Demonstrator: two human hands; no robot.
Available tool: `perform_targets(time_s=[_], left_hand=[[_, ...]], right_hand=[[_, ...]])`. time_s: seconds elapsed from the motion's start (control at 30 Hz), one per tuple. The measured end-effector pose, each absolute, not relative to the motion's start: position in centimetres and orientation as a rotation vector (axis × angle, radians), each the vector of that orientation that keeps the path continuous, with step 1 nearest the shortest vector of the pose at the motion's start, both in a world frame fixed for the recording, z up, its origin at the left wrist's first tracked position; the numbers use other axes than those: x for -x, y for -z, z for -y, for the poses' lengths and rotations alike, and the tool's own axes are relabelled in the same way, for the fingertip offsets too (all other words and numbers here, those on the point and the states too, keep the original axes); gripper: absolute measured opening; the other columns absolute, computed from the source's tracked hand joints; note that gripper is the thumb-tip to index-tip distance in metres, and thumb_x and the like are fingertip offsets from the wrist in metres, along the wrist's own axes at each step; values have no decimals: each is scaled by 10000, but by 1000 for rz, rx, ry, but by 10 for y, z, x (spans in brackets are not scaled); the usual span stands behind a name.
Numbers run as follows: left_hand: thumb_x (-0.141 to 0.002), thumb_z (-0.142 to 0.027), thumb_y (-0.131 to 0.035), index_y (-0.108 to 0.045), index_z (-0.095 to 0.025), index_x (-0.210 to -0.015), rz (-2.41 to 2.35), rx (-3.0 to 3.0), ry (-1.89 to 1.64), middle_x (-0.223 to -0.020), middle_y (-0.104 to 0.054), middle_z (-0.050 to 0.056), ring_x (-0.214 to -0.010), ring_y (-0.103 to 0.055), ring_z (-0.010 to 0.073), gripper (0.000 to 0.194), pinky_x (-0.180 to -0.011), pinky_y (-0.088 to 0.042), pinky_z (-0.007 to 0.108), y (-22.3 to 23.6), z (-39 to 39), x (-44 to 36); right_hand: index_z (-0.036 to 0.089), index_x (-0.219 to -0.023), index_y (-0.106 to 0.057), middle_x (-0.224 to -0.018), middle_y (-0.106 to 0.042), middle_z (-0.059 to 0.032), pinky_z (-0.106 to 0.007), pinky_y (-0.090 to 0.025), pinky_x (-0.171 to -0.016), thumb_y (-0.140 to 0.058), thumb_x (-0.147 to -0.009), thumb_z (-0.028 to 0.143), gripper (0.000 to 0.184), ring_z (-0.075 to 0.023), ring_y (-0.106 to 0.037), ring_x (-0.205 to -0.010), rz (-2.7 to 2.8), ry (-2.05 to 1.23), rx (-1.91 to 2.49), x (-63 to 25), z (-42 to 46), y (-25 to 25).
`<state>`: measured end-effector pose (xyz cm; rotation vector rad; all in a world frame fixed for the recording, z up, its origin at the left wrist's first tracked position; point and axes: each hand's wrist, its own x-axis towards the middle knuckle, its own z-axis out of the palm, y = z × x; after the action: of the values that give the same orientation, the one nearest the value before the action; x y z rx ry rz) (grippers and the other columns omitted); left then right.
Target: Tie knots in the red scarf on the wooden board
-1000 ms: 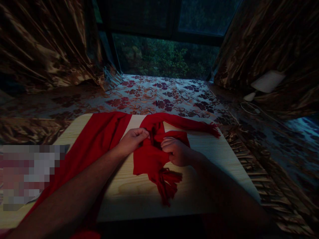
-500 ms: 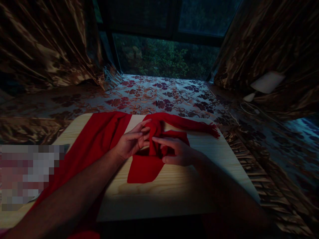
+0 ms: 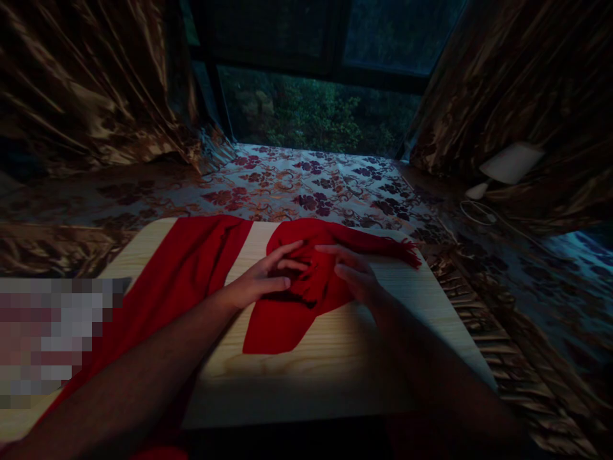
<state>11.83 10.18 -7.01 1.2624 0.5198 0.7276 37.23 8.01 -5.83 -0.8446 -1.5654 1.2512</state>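
Observation:
A red fringed scarf [image 3: 280, 329] lies bunched and folded on the pale wooden table [image 3: 268, 370]. One fringed end stretches to the right along the far side, and more fringe shows in the dark fold at the middle. My left hand [image 3: 265, 275] rests at the left of this fold, fingers spread and touching or just above the cloth. Across from it, my right hand [image 3: 357, 271] has its fingers stretched over the scarf's right part. Neither hand grips the cloth. A long band of red cloth [image 3: 191, 268] runs down the table's left side, partly behind my left forearm.
Beyond the table spreads a floral-patterned cover [image 3: 306, 179] below a window [image 3: 311, 108]. Brown curtains [image 3: 96, 83] hang at both sides. A white lamp [image 3: 512, 163] with a cord is at right. A pixelated patch [image 3: 43, 338] hides something at left.
The upright loop of scarf between my hands has gone down flat, and fringe now shows in the fold. My fingers have come off the cloth strip, and my right hand has moved slightly right.

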Motion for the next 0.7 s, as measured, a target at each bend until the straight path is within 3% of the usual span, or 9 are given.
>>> perform_targets(time_s=[0.1,0.2,0.33,0.53,0.7], left_hand=[[-801,-311,-769,-592,-213,-1357,-577,-1416,-640,-1154,-702,121,-967,-685,212,592,-864,-518,321,70,-101,-119],[-806,-351,-754,-704,-140,-1120,-689,-1525,-565,-1021,-735,108,-893,-675,190,381,-784,-509,276,70,-101,-121],[-845,-358,-689,-730,-118,-1060,-762,-1665,-504,-906,-743,78,-761,-644,148,324,-698,-483,239,67,-101,-122],[-834,-337,-672,-742,-129,-1051,-745,-1776,-482,-895,-752,71,-725,-640,151,309,-663,-487,237,65,-99,-125],[-829,-352,-665,-724,-138,-946,-847,-1796,-684,-714,-667,14,-602,-558,112,251,-573,-417,212,71,-97,-128]], right_hand=[[239,-1224,-622,-931,-723,-45,-390,-555,-799,-661,-792,433,475,-250,-694,-888,1325,-1214,880,-376,-88,61],[235,-1122,-636,-757,-675,3,-342,-551,-707,-669,-747,314,384,-196,-653,-700,1204,-910,1083,-384,-98,62],[209,-1041,-687,-934,-719,-37,-346,-555,-773,-645,-667,219,376,-213,-667,-837,1184,-448,1302,-405,-109,59],[173,-931,-715,-740,-682,-51,-405,-553,-742,-511,-666,192,335,-253,-643,-739,1286,-215,1734,-443,-119,68],[111,-1121,-684,-1133,-689,-179,-520,-453,-1042,-544,-662,178,485,-333,-610,-1106,1578,21,1722,-443,-123,78]])
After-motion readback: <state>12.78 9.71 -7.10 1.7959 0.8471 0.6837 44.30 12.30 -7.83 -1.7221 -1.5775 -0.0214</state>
